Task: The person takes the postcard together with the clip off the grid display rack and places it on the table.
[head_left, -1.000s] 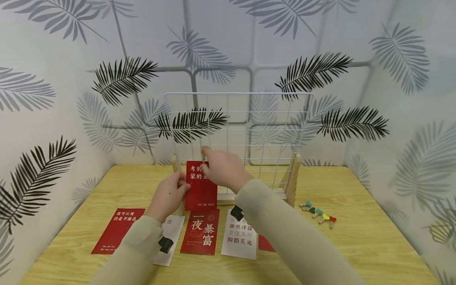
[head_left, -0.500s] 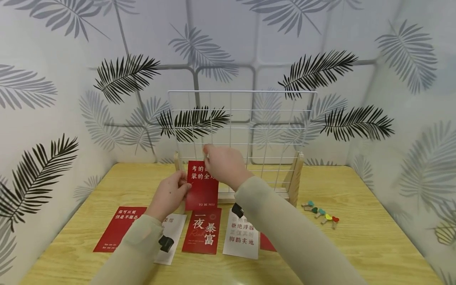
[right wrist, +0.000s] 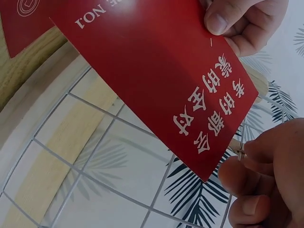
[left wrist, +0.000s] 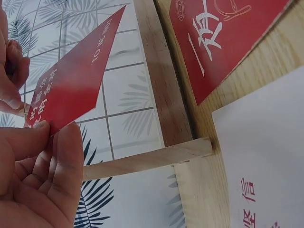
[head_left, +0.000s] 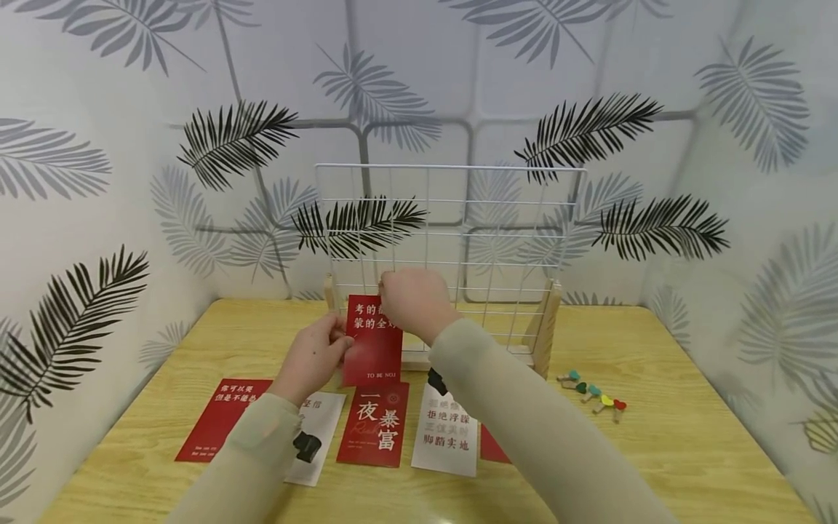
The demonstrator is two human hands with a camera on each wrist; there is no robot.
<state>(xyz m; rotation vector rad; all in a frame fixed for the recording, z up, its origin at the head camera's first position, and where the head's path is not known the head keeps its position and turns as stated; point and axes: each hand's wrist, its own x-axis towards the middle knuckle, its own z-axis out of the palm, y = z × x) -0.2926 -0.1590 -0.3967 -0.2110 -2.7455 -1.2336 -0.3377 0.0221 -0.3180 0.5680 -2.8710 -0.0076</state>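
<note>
A red card [head_left: 372, 353] with white lettering is held upright in front of the white wire grid [head_left: 452, 167]. My left hand [head_left: 316, 358] pinches its left edge between thumb and fingers. At the card's top edge, my right hand [head_left: 417, 300] pinches a small wooden clothespin [right wrist: 236, 146], its metal spring showing in the right wrist view. Most of that clothespin is hidden by the fingers. The card's upper right corner is behind the right hand in the head view.
Wooden legs [head_left: 545, 327] support the grid. In front lie a red card [head_left: 222, 422], a white card [head_left: 330, 415], another red card [head_left: 373, 437], a second white card [head_left: 445, 447] and a partly hidden red one [head_left: 494, 445]. Several heart-topped clothespins [head_left: 607, 401] rest at right.
My right fingers have closed in over the clothespin at the card's top, covering more of it than a second ago. The left hand keeps its grip; the head view has shifted slightly.
</note>
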